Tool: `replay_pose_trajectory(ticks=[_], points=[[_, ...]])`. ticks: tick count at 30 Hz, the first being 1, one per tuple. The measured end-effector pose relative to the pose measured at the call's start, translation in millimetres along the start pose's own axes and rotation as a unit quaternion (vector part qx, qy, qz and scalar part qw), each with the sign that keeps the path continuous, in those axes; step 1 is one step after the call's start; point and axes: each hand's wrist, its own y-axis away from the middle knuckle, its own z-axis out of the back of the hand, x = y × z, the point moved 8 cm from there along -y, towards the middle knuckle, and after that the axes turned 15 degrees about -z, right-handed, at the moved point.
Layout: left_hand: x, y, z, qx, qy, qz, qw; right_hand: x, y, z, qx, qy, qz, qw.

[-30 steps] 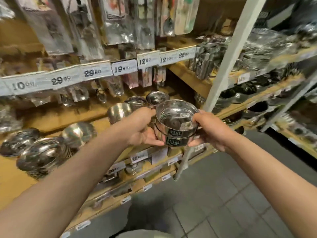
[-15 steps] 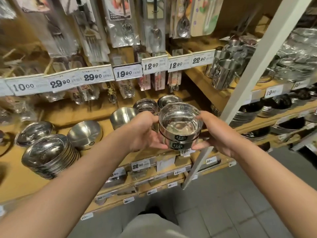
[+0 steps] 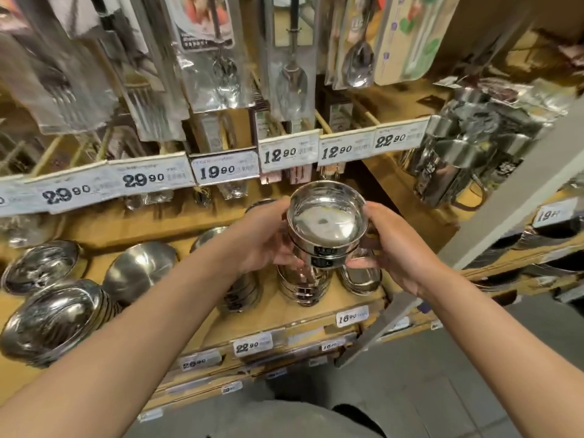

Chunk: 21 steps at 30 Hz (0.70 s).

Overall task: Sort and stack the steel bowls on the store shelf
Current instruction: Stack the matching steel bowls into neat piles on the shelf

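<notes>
A: Near field. Left hand [image 3: 268, 238] and right hand [image 3: 392, 248] each curl round opposite sides of the bowl pair [image 3: 327, 224], two steel bowls nested, labels facing the person.

B: Change from a second ago?

A: The grip is the same on both sides. The pair has moved forward, from out over the aisle to directly above the stack [image 3: 300, 286] on the shelf [image 3: 189, 222]. Pair and stack look apart; whether the bottom touches yet, I cannot tell, the hands hide it.

B: Meaning for the task?

A: Judgement: the carry is finished and placing is next. The pair looks the same width as the stack, so the sort seems right. Lower straight; a tilted rim could jam or tip the column.

B: Neighbours?

A: A single bowl [image 3: 361, 276] sits just right of the stack, a darker stack [image 3: 240, 292] just left. Wide bowls [image 3: 57, 317] lie on their sides further left.

B: Beyond?

A: Price tags [image 3: 224, 169] on the rail above, packaged cutlery [image 3: 294, 77] hanging behind, steel mugs [image 3: 467, 153] upper right.
</notes>
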Motion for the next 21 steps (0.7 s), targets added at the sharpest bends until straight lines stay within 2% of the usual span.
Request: replay_pose_trajectory(ticks=[11, 15, 21], points=[[10, -14, 5, -0.1, 0.016, 0.004, 0.995, 12, -40, -10, 0.033, 0.065, 0.007, 0.997], [26, -10, 2, -0.135, 0.016, 0.009, 0.991, -7, -55, -10, 0.029, 0.079, -0.049, 0.995], [49, -14, 3, -0.167, 0.021, 0.007, 0.986, -20, -72, -10, 0.006, 0.187, -0.05, 0.981]])
